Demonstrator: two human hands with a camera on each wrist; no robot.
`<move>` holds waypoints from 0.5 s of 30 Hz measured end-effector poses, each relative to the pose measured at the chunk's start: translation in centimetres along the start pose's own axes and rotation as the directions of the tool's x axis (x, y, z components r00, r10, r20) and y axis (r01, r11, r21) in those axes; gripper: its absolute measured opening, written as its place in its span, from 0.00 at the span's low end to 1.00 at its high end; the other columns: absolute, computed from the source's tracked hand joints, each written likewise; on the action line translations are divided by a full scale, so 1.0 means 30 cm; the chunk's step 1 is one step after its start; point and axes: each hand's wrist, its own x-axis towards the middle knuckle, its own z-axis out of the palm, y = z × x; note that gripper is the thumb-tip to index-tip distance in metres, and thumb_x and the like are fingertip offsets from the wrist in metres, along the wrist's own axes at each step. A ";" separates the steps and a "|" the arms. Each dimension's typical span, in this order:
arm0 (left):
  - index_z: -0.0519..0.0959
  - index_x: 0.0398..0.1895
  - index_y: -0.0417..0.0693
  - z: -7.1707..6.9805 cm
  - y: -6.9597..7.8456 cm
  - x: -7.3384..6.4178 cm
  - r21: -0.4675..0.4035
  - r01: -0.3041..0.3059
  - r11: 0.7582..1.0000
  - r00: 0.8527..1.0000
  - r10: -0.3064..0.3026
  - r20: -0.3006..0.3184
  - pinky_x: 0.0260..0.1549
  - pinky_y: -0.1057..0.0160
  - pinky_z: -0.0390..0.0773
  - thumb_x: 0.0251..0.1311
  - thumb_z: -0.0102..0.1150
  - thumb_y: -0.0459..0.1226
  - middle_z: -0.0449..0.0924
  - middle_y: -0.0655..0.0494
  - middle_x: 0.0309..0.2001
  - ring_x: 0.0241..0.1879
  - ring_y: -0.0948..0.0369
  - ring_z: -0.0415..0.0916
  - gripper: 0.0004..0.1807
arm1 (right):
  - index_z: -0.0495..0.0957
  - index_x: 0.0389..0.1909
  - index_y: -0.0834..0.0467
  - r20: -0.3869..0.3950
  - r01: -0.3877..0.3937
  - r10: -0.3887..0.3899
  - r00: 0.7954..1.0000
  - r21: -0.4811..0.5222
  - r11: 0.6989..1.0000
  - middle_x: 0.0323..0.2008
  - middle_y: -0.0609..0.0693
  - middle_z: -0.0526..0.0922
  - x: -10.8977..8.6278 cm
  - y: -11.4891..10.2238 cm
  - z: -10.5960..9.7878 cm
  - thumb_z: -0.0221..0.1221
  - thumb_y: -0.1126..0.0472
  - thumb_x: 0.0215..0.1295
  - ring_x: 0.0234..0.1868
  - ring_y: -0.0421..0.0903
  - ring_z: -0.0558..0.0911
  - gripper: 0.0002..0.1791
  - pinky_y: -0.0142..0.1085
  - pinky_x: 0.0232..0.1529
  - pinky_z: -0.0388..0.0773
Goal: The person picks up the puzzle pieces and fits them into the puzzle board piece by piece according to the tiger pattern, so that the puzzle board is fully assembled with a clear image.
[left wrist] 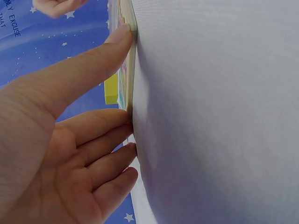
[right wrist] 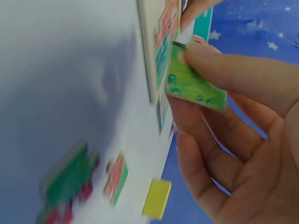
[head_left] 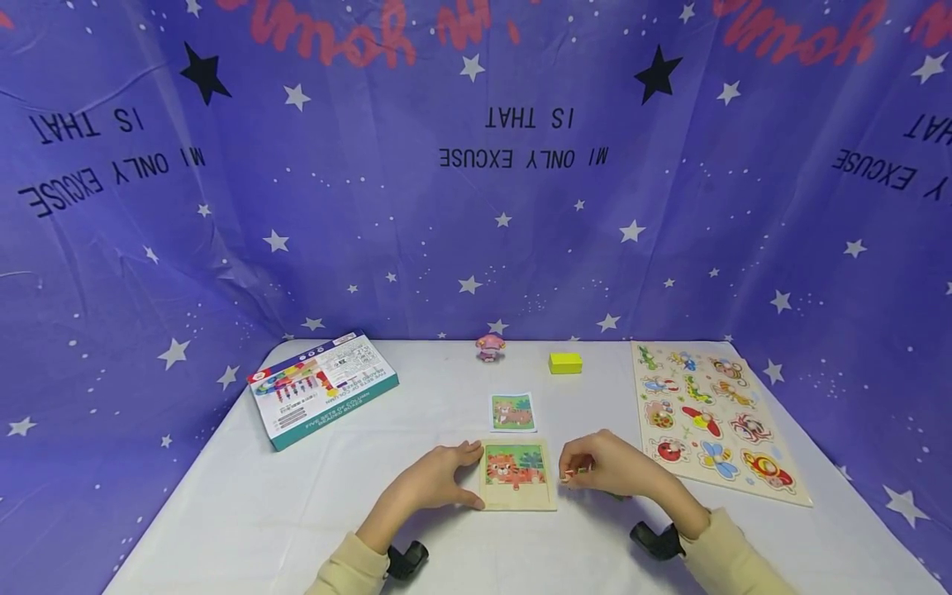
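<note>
A square wooden puzzle board [head_left: 518, 501] with a partly filled tiger picture lies on the white table. My left hand [head_left: 439, 477] rests at the board's left side; in the left wrist view its thumb [left wrist: 93, 65] and fairly straight fingers touch the edge. To the right of the board, my right hand [head_left: 606, 463] pinches a green puzzle piece [right wrist: 194, 84] between thumb and fingers, held off the table. Loose puzzle pieces, a green one [right wrist: 70, 179] and a red-green one [right wrist: 116, 179], lie near the right hand, blurred in its wrist view.
Beyond the board lies a picture card [head_left: 513, 412]. Farther back stand a pink figurine [head_left: 490, 348] and a yellow block [head_left: 565, 364]. A boxed toy [head_left: 323, 388] lies at the left, an insect puzzle board [head_left: 714, 421] at the right. A purple starry cloth [head_left: 476, 248] hangs behind.
</note>
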 end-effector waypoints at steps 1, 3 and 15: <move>0.69 0.65 0.37 0.000 0.000 0.000 -0.001 0.001 1.000 1.000 -0.001 0.000 0.65 0.50 0.63 0.42 0.75 0.50 0.66 0.47 0.67 0.67 0.48 0.62 0.47 | 0.81 0.29 0.51 -0.016 0.000 0.000 1.000 0.014 1.000 0.26 0.37 0.82 0.006 -0.005 0.009 0.68 0.65 0.57 0.27 0.32 0.77 0.06 0.29 0.27 0.76; 0.69 0.65 0.37 0.000 0.000 -0.001 -0.004 0.001 1.000 1.000 -0.001 0.001 0.64 0.50 0.63 0.42 0.75 0.50 0.66 0.47 0.67 0.67 0.48 0.62 0.47 | 0.80 0.30 0.50 -0.049 -0.008 0.010 0.999 0.041 0.999 0.26 0.36 0.82 0.019 -0.014 0.029 0.68 0.65 0.56 0.28 0.33 0.79 0.08 0.29 0.28 0.75; 0.70 0.65 0.37 0.000 0.002 0.000 0.020 -0.004 1.000 1.000 0.005 -0.007 0.64 0.51 0.64 0.42 0.74 0.51 0.67 0.46 0.66 0.66 0.48 0.64 0.47 | 0.76 0.34 0.53 -0.128 -0.052 0.075 0.989 0.173 0.984 0.27 0.38 0.84 0.120 -0.070 0.142 0.70 0.61 0.55 0.27 0.35 0.80 0.11 0.30 0.26 0.75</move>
